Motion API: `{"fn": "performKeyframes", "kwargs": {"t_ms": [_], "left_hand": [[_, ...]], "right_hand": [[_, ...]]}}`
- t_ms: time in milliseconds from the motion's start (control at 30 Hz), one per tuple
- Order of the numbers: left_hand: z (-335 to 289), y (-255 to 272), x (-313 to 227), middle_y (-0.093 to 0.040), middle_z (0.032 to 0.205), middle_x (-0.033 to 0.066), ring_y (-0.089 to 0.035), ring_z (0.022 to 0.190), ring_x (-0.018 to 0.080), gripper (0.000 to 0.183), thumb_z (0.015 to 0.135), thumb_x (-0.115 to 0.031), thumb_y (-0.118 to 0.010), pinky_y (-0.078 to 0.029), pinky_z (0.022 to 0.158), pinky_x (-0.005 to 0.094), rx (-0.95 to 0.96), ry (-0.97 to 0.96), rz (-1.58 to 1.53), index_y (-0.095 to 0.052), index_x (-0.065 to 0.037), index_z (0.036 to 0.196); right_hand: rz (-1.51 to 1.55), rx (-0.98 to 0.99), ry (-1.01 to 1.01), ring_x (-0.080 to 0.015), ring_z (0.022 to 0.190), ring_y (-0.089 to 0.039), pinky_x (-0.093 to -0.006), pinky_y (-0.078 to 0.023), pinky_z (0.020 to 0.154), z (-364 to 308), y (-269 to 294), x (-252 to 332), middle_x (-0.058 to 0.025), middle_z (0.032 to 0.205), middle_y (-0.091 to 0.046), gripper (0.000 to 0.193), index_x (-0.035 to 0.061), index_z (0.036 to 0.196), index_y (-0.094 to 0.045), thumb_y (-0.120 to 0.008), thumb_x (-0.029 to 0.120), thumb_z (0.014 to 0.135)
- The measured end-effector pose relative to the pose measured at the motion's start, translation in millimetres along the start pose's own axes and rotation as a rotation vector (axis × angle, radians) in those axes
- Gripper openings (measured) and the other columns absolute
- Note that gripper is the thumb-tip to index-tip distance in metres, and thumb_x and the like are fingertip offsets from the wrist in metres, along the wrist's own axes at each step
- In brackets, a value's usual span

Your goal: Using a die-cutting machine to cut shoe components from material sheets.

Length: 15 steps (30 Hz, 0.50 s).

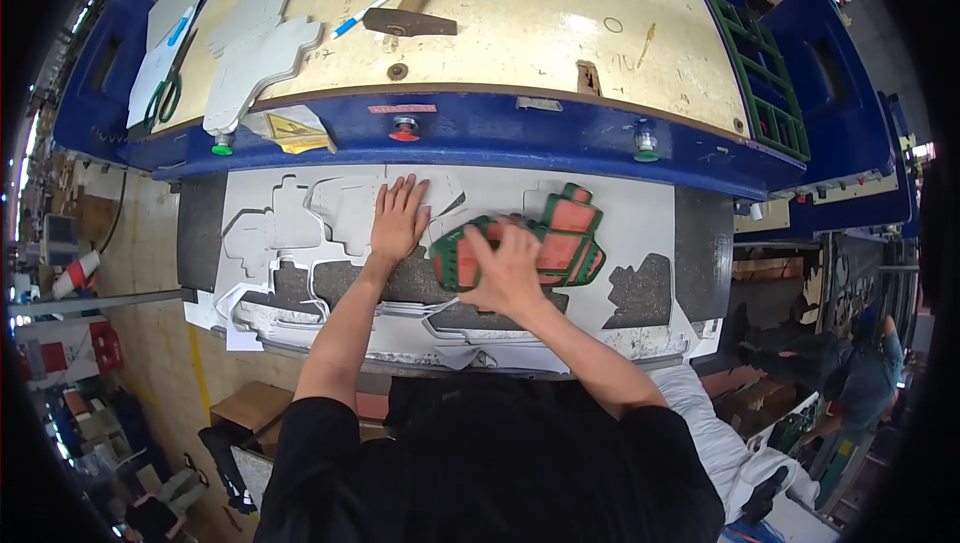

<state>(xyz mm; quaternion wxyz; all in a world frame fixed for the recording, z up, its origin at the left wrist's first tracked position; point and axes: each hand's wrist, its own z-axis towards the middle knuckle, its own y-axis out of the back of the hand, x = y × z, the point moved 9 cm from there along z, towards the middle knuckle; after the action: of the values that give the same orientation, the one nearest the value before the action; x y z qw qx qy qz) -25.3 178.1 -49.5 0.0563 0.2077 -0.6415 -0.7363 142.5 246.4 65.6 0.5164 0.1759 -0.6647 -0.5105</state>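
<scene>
My left hand [399, 221] lies flat on a white cardboard sheet [490, 183], its fingers stretched forward. To its right, my right hand [506, 268] grips a green-edged cutting die [570, 251] with red-brown pads, its fingers curled over the near left part. The die rests on or just over the sheet; I cannot tell which. Several outlines are cut through the cardboard, and dark grey bed [640, 293] shows through the openings. Thin offcut strips [300, 318] lie along the near left edge.
Beyond the bed runs a blue machine beam [480, 133] with a red button [404, 130] and green buttons. On its cream top lie a hammer [415, 8], a pen [372, 9], stacked cardboard cut-outs [262, 43], scissors [163, 98] and a green tray [765, 83]. Another person [860, 373] stands far right.
</scene>
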Motion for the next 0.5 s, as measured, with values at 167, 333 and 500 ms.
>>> {"fn": "performKeyframes", "kwargs": {"t_ms": [167,333,500], "left_hand": [[-9.8,-10.1,19.6,-0.045,0.139,0.0171,-0.036,0.134,0.0352,0.051,0.089,-0.024,-0.058,-0.023,0.111,0.0558,-0.024,-0.004,-0.115,-0.045,-0.007,0.136],[26.4,22.5,58.4,-0.066,0.102,0.0151,-0.06,0.104,0.0336,0.027,0.09,-0.03,-0.061,-0.043,0.092,0.0484,-0.166,-0.034,-0.732,-0.067,-0.007,0.103],[-21.2,126.4,205.3,-0.069,0.086,0.0147,-0.068,0.08,0.0295,0.025,0.093,-0.028,-0.058,-0.053,0.071,0.0393,-0.19,0.2,-0.792,-0.068,-0.006,0.098]], "right_hand": [[0.067,-0.258,-0.157,-0.0345,0.122,-0.042,-0.0449,-0.033,0.106,-33.0,112.1,-43.4,-0.0163,0.13,-0.042,0.103,0.0055,0.127,-0.045,-0.091,0.041,0.042],[0.359,-1.099,-0.371,-0.0282,0.086,-0.063,-0.0385,-0.058,0.072,-137.8,201.4,-267.6,-0.0231,0.114,-0.061,0.059,-0.0076,0.132,-0.044,-0.073,0.006,0.082],[0.045,-1.3,-0.644,-0.03,0.098,-0.052,-0.0472,-0.041,0.089,-195.3,208.4,-122.5,-0.021,0.115,-0.05,0.054,-0.0038,0.122,-0.04,-0.067,0.029,0.089]]}}
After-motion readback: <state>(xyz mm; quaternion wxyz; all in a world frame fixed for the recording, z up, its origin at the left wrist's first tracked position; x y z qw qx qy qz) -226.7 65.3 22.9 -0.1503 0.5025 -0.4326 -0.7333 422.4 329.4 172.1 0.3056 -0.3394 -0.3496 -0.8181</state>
